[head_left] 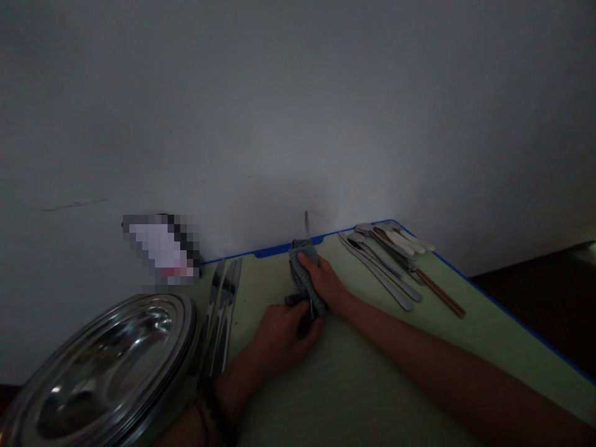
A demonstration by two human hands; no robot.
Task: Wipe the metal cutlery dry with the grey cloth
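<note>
My right hand (328,284) is closed around a dark checked cloth (302,264), its thumb lying along the top. The cloth is wrapped about a slim metal piece of cutlery (307,221), whose narrow tip sticks out at the far end. Whether it is a knife or a handle end cannot be made out. Just nearer, my left hand (284,332) is closed, pinching the near end of the cutlery by the cloth's lower edge. Left of my hands lie table knives (228,282), side by side.
Stacked shiny metal plates with compartments (118,366) stand at the left. On the right lie spoons and knives (382,270), brown chopsticks (440,292) and white-handled cutlery (405,242). The green table (363,360) has a blue edge and meets a wall (298,112). A blurred-out object (161,248) is at the back left.
</note>
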